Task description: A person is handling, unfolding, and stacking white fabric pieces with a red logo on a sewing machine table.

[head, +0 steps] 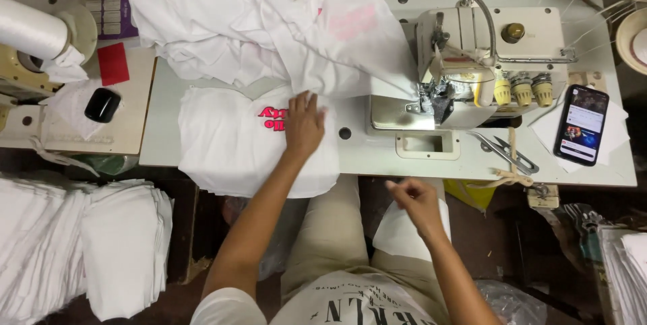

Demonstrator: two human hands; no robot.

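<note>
Left hand (304,125): fingers spread, palm pressed flat on a white garment (236,146) with pink print, which lies at the front edge of the table (377,160), left of the sewing machine (482,66). Right hand (414,198): held below the table edge above the lap, fingertips pinched together; what they pinch cannot be told. A white cloth piece (397,234) rests on the lap beneath it. Scissors (505,152) and a phone (581,125) lie to the right. More white fabric (269,22) is heaped behind the garment.

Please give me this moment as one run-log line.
left hand: flat on white printed garment | right hand: pinching small white fabric piece over lap | overlock sewing machine: unattended
</note>
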